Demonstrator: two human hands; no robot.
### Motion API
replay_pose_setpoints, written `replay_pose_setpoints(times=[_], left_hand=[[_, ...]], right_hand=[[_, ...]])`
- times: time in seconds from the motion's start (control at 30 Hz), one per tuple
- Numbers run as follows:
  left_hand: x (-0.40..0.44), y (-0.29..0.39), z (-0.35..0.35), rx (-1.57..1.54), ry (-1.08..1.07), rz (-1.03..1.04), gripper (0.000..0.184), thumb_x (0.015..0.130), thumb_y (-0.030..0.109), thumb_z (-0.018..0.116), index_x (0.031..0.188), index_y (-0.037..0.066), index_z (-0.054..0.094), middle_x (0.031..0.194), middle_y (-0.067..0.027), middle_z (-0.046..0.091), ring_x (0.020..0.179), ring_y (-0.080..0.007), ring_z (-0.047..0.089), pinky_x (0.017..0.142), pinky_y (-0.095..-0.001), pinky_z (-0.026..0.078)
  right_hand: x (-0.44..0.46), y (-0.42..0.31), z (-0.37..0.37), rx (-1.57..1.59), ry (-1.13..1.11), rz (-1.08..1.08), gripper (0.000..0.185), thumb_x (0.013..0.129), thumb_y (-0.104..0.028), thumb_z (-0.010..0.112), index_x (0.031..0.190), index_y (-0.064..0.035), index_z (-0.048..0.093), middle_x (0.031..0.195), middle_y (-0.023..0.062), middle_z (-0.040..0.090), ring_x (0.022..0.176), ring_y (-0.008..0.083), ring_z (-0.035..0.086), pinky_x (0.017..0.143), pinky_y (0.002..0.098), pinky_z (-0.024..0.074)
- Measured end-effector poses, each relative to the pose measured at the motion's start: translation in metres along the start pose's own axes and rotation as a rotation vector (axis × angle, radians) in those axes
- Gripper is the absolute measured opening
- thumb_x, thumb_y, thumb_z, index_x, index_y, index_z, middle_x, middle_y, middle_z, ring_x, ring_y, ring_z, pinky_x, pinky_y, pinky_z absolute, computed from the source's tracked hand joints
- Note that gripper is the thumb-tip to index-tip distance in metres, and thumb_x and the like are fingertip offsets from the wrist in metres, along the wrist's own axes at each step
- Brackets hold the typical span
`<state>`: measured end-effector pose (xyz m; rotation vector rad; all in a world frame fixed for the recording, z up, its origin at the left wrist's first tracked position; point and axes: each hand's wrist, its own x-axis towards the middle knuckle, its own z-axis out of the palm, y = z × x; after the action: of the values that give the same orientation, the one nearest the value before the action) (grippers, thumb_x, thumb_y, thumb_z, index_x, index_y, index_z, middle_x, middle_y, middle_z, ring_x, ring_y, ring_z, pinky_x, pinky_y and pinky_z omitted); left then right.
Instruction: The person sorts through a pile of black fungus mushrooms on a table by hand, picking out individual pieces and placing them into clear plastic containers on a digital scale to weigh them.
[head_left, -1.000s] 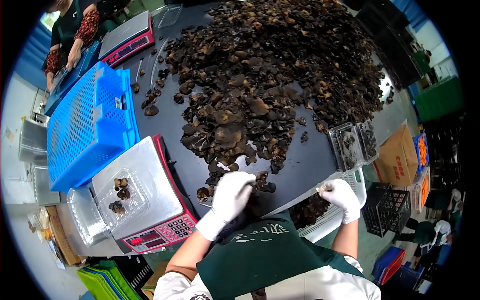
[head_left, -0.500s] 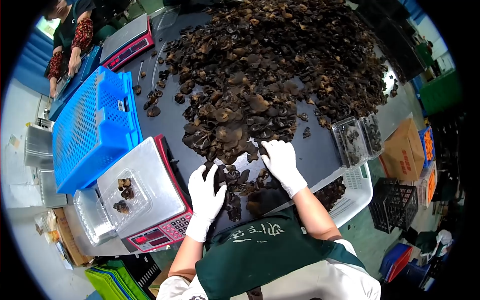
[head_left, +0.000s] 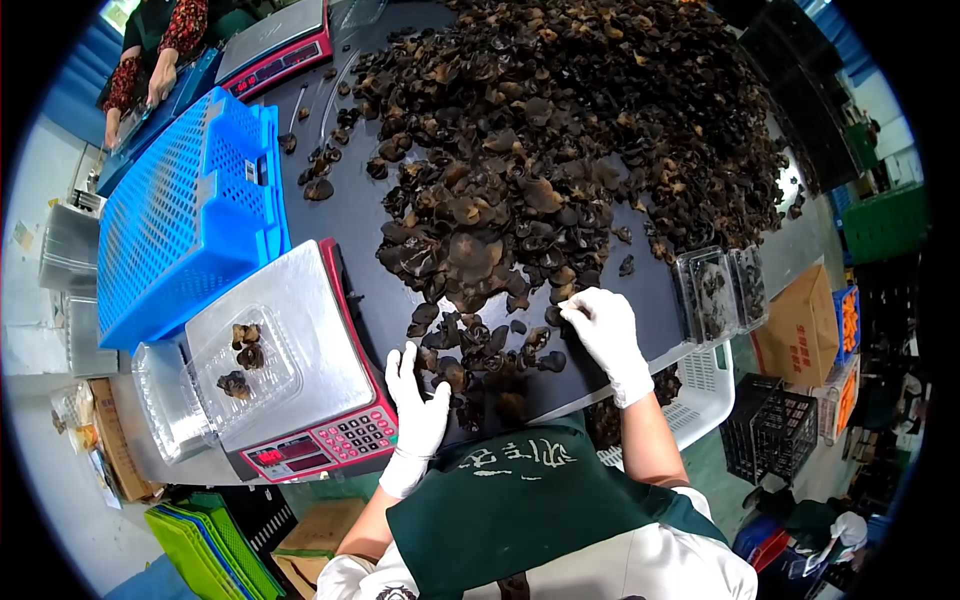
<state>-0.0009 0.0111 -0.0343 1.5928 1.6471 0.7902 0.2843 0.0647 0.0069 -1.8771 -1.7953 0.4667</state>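
A large heap of dark brown wood ear mushrooms (head_left: pixel 560 130) covers the far part of the table, and a smaller cluster of them (head_left: pixel 480 350) lies close to me. My left hand (head_left: pixel 415 410), in a white glove, is open at the left side of this cluster, thumb apart from the fingers. On its right side is my gloved right hand (head_left: pixel 610 340), fingertips drawn together beside a dark mushroom piece (head_left: pixel 553 316). What is between these fingertips is too small to make out. Left of my left hand, a clear plastic tray (head_left: pixel 275 375) with several mushroom pieces sits on a scale (head_left: pixel 330 345).
Blue crates (head_left: pixel 190 220) stand behind the scale, with a second scale (head_left: pixel 275 45) beyond. Empty clear trays (head_left: pixel 165 400) are at left. Filled clear boxes (head_left: pixel 710 295) sit at the right table edge, above a white basket (head_left: pixel 705 400). A co-worker's hands (head_left: pixel 160 80) are at upper left.
My right hand has moved right and slightly toward me, away from the heap's near edge. My left hand has shifted slightly right and nearer. The view has tilted a little.
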Motion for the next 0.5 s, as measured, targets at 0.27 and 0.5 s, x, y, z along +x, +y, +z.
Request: replay_pose_setpoints(times=[0.27, 0.5], left_hand=[[-0.002, -0.021, 0.006, -0.286, -0.046, -0.023, 0.073, 0.078, -0.004, 0.057, 0.145, 0.007, 0.031, 0.146, -0.0147, 0.030, 0.135, -0.0310, 0.032, 0.113, -0.0395, 0.024], [0.002, -0.010, 0.003, -0.551, -0.100, -0.241, 0.073, 0.078, -0.013, 0.048, 0.146, 0.010, 0.030, 0.144, -0.0093, 0.031, 0.132, -0.0237, 0.035, 0.108, -0.0351, 0.033]], right_hand=[[-0.034, 0.041, -0.052, -0.328, 0.083, 0.133, 0.017, 0.076, -0.005, 0.064, 0.093, -0.0085, 0.068, 0.078, 0.0090, 0.067, 0.073, 0.0280, 0.064, 0.069, 0.0368, 0.0505], [-0.038, -0.017, -0.032, -0.072, -0.048, -0.016, 0.021, 0.076, -0.014, 0.064, 0.096, -0.0130, 0.070, 0.091, 0.0089, 0.067, 0.082, 0.0282, 0.060, 0.073, 0.0391, 0.0477]])
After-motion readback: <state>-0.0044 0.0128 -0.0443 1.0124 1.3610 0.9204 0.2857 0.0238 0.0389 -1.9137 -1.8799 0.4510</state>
